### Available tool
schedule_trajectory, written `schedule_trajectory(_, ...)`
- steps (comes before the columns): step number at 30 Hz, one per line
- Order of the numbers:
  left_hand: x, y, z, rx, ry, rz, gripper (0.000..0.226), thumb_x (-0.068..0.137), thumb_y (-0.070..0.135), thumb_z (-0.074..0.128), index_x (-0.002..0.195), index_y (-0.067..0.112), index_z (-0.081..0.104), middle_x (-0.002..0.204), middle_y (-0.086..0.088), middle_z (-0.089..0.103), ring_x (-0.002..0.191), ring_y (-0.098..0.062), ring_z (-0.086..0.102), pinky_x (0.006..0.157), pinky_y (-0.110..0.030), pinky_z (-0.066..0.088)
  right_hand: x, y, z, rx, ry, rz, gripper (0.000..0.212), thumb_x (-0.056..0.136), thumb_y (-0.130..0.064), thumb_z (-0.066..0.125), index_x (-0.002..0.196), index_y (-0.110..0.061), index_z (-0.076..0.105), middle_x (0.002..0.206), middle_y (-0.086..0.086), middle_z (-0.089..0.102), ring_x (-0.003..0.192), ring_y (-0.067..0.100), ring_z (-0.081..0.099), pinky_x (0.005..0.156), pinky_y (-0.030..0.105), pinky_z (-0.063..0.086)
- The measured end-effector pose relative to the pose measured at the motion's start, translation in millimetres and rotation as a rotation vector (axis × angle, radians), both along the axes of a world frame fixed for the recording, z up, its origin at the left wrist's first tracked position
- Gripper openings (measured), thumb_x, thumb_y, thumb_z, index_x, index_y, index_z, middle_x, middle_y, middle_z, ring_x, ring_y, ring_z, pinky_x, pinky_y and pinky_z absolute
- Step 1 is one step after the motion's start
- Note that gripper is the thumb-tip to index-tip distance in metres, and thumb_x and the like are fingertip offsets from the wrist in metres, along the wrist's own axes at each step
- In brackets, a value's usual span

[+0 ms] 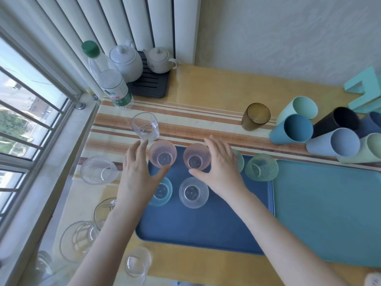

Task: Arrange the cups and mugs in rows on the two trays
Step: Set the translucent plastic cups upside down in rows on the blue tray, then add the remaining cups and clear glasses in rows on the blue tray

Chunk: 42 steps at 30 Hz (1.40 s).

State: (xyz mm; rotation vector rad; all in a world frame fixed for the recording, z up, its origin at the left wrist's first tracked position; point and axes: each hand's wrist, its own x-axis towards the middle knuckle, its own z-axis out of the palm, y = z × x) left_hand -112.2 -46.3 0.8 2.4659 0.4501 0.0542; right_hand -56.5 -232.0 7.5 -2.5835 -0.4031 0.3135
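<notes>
Up top, left hand (137,172) and right hand (219,168), fingers spread, apparently cupping pink cups (162,153) at navy tray (206,230) far edge

My dark blue tray (206,230) carries two pink cups (162,153) upright in its far row, two green cups (261,167) to their right, and a blue cup (162,191) beside a clear cup (193,192) nearer. The teal tray (329,211) touches its right edge. Coloured tumblers (292,129) lie tipped far right.
</notes>
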Motion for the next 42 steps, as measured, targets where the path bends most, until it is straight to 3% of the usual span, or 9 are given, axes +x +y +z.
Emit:
schedule_trajectory(5, 38, -1, -10, -0.021, 0.203, -0.063, 0.09, 0.072, 0.039, 0.074, 0.144, 0.021, 0.024, 0.143, -0.01, 0.035, 0.128, -0.03, 0.038, 0.103, -0.039, 0.033, 19, 21, -17, -0.196, 0.104, 0.102, 0.088, 0.072, -0.039, 0.074, 0.141, -0.015, 0.025, 0.149, 0.01, 0.028, 0.131, 0.029, 0.036, 0.109, 0.039, 0.025)
schedule_trajectory(10, 43, 2, -21, -0.029, 0.314, -0.072, 0.088, 0.068, 0.041, 0.076, 0.141, 0.022, 0.03, 0.134, -0.011, 0.045, 0.12, -0.03, 0.046, 0.093, -0.039, 0.039, 17, 20, -27, -0.159, 0.063, 0.09, 0.071, 0.073, -0.023, 0.073, 0.131, -0.015, 0.034, 0.125, 0.007, 0.047, 0.112, 0.027, 0.048, 0.084, 0.035, 0.044)
schedule_trajectory(15, 41, -1, -23, -0.065, 0.268, -0.051, 0.085, 0.07, 0.036, 0.075, 0.141, 0.022, 0.03, 0.132, -0.012, 0.046, 0.118, -0.029, 0.047, 0.092, -0.036, 0.038, 16, 19, -29, -0.109, 0.072, 0.063, 0.073, 0.074, -0.023, 0.073, 0.134, -0.015, 0.032, 0.129, 0.007, 0.045, 0.118, 0.029, 0.044, 0.098, 0.038, 0.037)
schedule_trajectory(17, 39, -1, -24, -0.066, 0.254, -0.047, 0.088, 0.069, 0.037, 0.077, 0.142, 0.021, 0.029, 0.133, -0.012, 0.045, 0.121, -0.03, 0.045, 0.096, -0.037, 0.037, 16, 18, -31, -0.162, 0.059, 0.104, 0.084, 0.075, -0.03, 0.073, 0.141, -0.014, 0.024, 0.14, 0.009, 0.038, 0.131, 0.028, 0.034, 0.113, 0.041, 0.017)
schedule_trajectory(20, 37, -2, -19, -0.062, 0.16, -0.021, 0.084, 0.069, 0.036, 0.078, 0.139, 0.016, 0.036, 0.135, -0.012, 0.045, 0.124, -0.03, 0.042, 0.101, -0.037, 0.033, 16, 12, -29, -0.12, 0.066, 0.112, 0.096, 0.075, -0.042, 0.071, 0.146, -0.014, 0.012, 0.155, 0.008, 0.016, 0.143, 0.021, 0.013, 0.115, 0.042, -0.005)
schedule_trajectory(24, 43, 7, -3, -0.029, -0.111, 0.056, 0.053, 0.081, 0.024, 0.068, 0.129, 0.01, 0.049, 0.128, -0.013, 0.052, 0.12, -0.03, 0.045, 0.098, -0.037, 0.034, 22, -5, -7, 0.083, 0.043, 0.032, 0.076, 0.083, -0.037, 0.064, 0.144, -0.017, 0.024, 0.156, 0.002, 0.016, 0.142, 0.018, 0.013, 0.117, 0.04, 0.003)
schedule_trajectory(28, 66, 35, -1, 0.049, -0.095, 0.034, 0.056, 0.082, 0.013, 0.065, 0.134, 0.008, 0.042, 0.132, -0.017, 0.045, 0.125, -0.032, 0.039, 0.104, -0.042, 0.031, 47, -43, 11, 0.124, -0.052, -0.085, 0.064, 0.086, -0.029, 0.062, 0.141, -0.013, 0.034, 0.153, 0.004, 0.024, 0.141, 0.019, 0.02, 0.117, 0.034, 0.012)
schedule_trajectory(36, 59, 97, 7, 0.007, 0.055, 0.166, 0.049, 0.087, 0.014, 0.058, 0.135, 0.014, 0.043, 0.138, -0.014, 0.046, 0.127, -0.03, 0.042, 0.105, -0.045, 0.032, 137, -90, -4, -0.328, 0.086, -0.122, 0.103, 0.075, -0.024, 0.074, 0.148, -0.012, 0.002, 0.156, 0.016, 0.0, 0.143, 0.031, 0.006, 0.116, 0.04, 0.008)
schedule_trajectory(42, -14, 138, 8, -0.084, 0.18, 0.251, 0.047, 0.085, 0.019, 0.064, 0.13, 0.017, 0.051, 0.134, -0.016, 0.05, 0.121, -0.035, 0.048, 0.096, -0.041, 0.037, 160, -92, -18, -0.444, 0.183, -0.132, 0.106, 0.072, -0.022, 0.076, 0.147, -0.008, 0.002, 0.154, 0.021, 0.008, 0.141, 0.036, 0.011, 0.115, 0.044, 0.015)
